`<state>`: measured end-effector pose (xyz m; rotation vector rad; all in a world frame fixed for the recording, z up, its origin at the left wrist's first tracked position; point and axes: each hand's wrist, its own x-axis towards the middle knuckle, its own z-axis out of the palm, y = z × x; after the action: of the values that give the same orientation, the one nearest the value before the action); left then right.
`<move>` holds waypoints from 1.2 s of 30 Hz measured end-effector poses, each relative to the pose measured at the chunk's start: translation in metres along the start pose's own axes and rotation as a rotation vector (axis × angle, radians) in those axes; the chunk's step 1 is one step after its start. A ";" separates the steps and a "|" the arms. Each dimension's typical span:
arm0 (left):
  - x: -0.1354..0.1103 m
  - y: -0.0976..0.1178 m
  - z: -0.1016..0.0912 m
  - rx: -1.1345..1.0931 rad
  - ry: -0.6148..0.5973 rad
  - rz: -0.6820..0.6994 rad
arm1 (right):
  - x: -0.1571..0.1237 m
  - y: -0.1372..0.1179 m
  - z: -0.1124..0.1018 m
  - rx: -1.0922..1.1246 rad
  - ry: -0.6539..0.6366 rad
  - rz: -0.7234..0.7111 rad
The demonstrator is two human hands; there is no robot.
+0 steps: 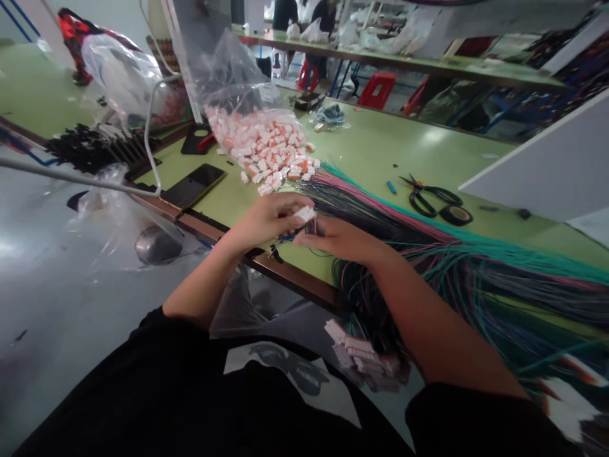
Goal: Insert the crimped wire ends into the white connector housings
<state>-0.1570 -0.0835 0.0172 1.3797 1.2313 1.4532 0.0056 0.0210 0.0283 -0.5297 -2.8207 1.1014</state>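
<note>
Between the fingers of my left hand (276, 218) is a small white connector housing (305, 213), held over the near edge of the table. My right hand (335, 236) meets it there, its fingers closed on thin wires (310, 227) at the connector; how far the wires sit inside it I cannot tell. Just beyond my hands lies a heap of white and orange connector housings (273, 143) spilling from a clear plastic bag (238, 73). Long bundles of black, pink and green wires (404, 219) stretch away to the right, partly under my right arm.
A phone (194, 186) lies left of my hands. Scissors (423, 195) and a roll of black tape (455, 214) are at the right, near a white panel (547, 165). Finished-looking connector bunches (364, 355) hang below the table edge. A grey metal rod (80, 174) crosses the left.
</note>
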 end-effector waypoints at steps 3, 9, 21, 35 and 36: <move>0.027 0.019 -0.001 0.104 0.005 0.080 | -0.004 0.007 -0.006 -0.007 -0.021 0.054; 0.051 -0.006 0.048 -0.049 0.322 0.128 | -0.016 0.023 -0.011 -0.023 0.318 0.090; 0.047 -0.018 0.087 0.672 0.191 0.187 | -0.041 0.022 -0.030 -0.221 0.253 0.184; 0.053 -0.026 0.104 0.198 0.140 0.075 | -0.041 0.022 -0.048 0.116 0.803 0.392; 0.053 -0.030 0.106 0.189 0.153 0.087 | -0.040 0.023 -0.047 0.136 0.811 0.403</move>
<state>-0.0613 -0.0115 -0.0045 1.4852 1.4526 1.5587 0.0583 0.0535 0.0499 -1.2306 -1.9674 0.8378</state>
